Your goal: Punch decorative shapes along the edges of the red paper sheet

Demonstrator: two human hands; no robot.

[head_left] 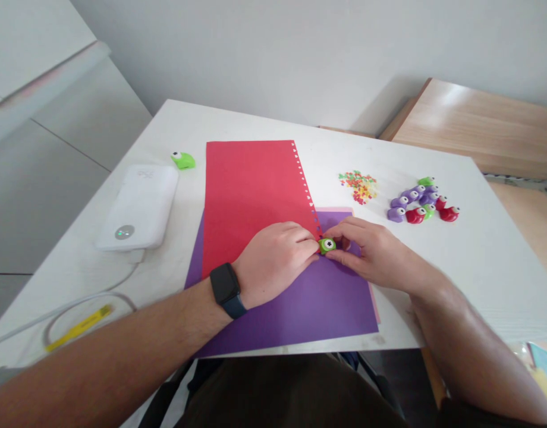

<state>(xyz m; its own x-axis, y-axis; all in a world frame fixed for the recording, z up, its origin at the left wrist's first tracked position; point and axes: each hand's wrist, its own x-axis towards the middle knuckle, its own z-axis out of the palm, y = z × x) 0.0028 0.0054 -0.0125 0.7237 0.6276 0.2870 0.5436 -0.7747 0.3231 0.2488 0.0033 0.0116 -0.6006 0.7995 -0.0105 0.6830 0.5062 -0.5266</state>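
Observation:
A small green craft punch [327, 245] with a white, star-marked button is pinched between the thumb and fingers of my right hand [367, 246]. It sits at the right edge of a red paper sheet [255, 184], where a row of small cut-out shapes runs down the border. My left hand [280, 255], with a dark watch on the wrist, closes on that edge; its fingertips meet the punch's left side and are partly hidden. Under the red sheet lies purple paper [295, 315], with a pink edge showing beneath it.
Several purple, red and green punches [416, 214] cluster at the right. Colourful paper cut-outs [360, 186] lie in a small pile nearer the middle. On the left are another green punch [184, 160], a white power bank [140, 205] and its cable with a yellow tag [79, 328].

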